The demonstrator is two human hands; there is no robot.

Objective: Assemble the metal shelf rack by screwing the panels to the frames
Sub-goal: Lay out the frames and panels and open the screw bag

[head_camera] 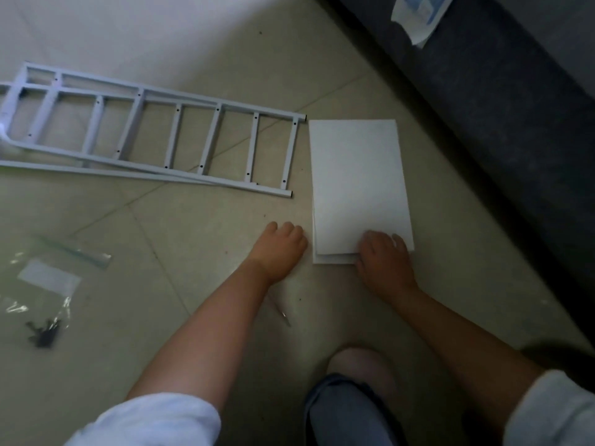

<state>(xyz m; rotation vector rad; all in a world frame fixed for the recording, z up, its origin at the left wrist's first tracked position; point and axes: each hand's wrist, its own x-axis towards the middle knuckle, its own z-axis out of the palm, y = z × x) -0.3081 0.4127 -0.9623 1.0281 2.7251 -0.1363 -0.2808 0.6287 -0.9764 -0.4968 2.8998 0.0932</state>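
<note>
A stack of white flat panels (359, 181) lies on the tiled floor at centre right. My right hand (384, 259) rests on the stack's near corner, fingers over the top panel's edge. Just left of the stack my left hand (280, 249) is on the floor with curled fingers, and whether it touches the panels is unclear. Two white ladder-like metal frames (154, 140) lie stacked flat at the left. A pile of black screws (43, 333) sits in a clear plastic bag at the lower left. A thin metal tool (281, 312) lies under my left forearm.
A dark grey sofa (515, 107) runs along the right side, with a white and blue paper (418, 17) on it. Another clear plastic bag (61, 268) lies at the left. My knee in jeans (347, 410) is at the bottom centre.
</note>
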